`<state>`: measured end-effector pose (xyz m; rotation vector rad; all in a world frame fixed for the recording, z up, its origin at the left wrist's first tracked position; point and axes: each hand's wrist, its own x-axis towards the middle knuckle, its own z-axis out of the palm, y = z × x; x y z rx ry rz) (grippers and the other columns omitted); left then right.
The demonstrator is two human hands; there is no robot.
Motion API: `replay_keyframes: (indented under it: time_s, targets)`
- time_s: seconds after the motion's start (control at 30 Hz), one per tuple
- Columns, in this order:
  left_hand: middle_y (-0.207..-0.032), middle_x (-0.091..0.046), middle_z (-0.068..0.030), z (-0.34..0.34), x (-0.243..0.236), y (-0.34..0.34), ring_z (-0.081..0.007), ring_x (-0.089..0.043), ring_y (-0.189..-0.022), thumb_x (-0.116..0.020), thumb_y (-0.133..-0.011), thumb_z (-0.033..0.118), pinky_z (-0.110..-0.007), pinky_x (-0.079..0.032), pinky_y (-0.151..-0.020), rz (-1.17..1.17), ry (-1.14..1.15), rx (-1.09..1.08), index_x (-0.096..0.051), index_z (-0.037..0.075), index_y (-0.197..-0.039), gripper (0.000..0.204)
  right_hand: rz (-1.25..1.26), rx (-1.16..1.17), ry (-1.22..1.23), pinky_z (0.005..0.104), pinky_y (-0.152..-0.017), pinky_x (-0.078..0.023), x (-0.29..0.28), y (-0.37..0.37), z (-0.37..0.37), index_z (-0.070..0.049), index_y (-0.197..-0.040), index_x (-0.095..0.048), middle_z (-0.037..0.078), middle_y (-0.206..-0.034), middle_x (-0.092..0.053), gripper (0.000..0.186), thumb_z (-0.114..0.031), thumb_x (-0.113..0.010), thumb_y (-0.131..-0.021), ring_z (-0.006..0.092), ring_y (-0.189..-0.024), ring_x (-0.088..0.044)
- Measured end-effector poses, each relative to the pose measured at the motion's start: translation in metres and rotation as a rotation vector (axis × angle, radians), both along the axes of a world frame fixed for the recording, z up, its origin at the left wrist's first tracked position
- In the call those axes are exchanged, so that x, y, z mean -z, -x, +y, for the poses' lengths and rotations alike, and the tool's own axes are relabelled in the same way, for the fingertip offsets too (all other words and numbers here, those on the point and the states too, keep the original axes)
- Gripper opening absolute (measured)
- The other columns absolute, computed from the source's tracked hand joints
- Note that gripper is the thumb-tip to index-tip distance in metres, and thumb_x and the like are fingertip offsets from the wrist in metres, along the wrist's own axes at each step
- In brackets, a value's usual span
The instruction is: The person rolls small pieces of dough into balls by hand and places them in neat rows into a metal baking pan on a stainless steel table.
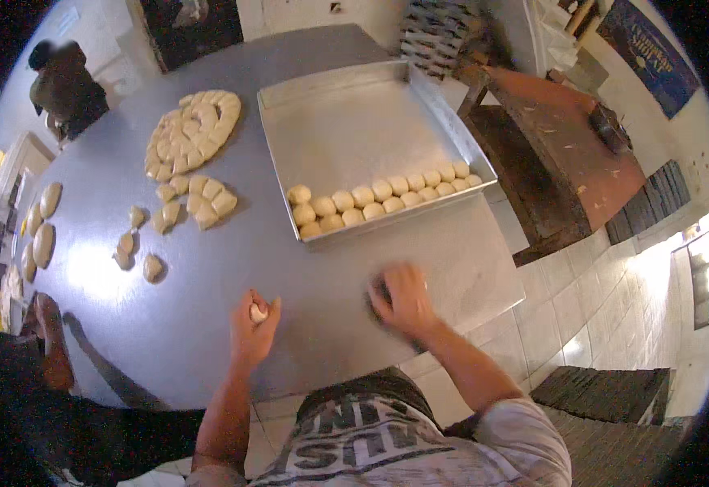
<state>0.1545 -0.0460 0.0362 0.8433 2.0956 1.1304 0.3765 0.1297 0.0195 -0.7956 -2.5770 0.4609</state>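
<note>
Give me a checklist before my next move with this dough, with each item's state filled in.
1. Left hand holding a dough piece: ok.
2. Right hand holding dough: cannot tell, it is blurred and its palm hidden.
3. Dough balls lined along the near side of the metal tray: ok.
4. Loose dough pieces on the table: ok, left of the tray.
5. Big dough round separated: not ok, its pieces sit packed together.

The bare left forearm [226, 410] reaches steeply forward, its bare left grip [253, 331] curled, thumb and fingers drawn together. The bare right forearm [472, 365] slants forward and leftward from a bent elbow; the bare right grip [408, 302], back uppermost, is blurred.
</note>
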Motion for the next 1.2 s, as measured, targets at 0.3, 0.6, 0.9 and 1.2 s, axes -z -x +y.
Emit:
replay_keyframes:
  time_s: [0.3, 0.6, 0.9, 1.2]
  targets:
    - [-0.093, -0.057, -0.0119, 0.041, -0.014, -0.011, -0.0308, -0.050, -0.091, -0.065, -0.077, 0.018, -0.046, -0.038, -0.083, 0.848, -0.244, 0.238, -0.058, 0.004, -0.079, 0.016, 0.096, 0.307, -0.015, 0.0465, -0.077, -0.040, 0.013, -0.023, 0.076, -0.006, -0.085, -0.054, 0.015, -0.085, -0.054, 0.020, -0.014, -0.064, -0.070, 0.0338, -0.086, -0.050]
    - [-0.093, -0.063, -0.0077, 0.223, -0.040, 0.037, -0.0297, -0.054, -0.096, -0.062, -0.079, 0.027, -0.045, -0.040, -0.085, 1.185, 0.181, 0.377, -0.066, 0.009, -0.092, 0.023, -0.021, 0.280, -0.209, 0.0437, -0.075, -0.041, 0.037, -0.069, 0.115, -0.004, -0.082, -0.051, 0.013, -0.088, -0.051, 0.020, -0.006, -0.063, -0.066, 0.0338, -0.084, -0.048]
    - [-0.116, -0.058, -0.0119, 0.240, -0.037, 0.069, -0.0386, -0.035, -0.125, -0.060, -0.077, 0.028, -0.062, -0.029, -0.095, 0.777, 0.446, 0.545, -0.062, 0.010, -0.110, 0.038, 0.263, 0.160, 0.846, 0.0285, -0.084, -0.044, -0.056, -0.098, 0.142, -0.002, -0.113, -0.054, 0.009, -0.104, -0.057, 0.037, -0.010, -0.059, -0.077, 0.0163, -0.093, -0.055]
    - [-0.123, -0.053, -0.0119, 0.178, -0.040, 0.038, -0.0325, -0.032, -0.129, -0.054, -0.078, 0.010, -0.055, -0.022, -0.106, 1.251, 0.143, 0.291, -0.059, 0.009, -0.116, 0.038, 0.476, 0.003, 0.507, 0.0260, -0.071, -0.046, -0.061, 0.129, 0.162, -0.006, -0.109, -0.056, 0.011, -0.102, -0.059, 0.025, -0.011, -0.058, -0.084, 0.0125, -0.085, -0.054]
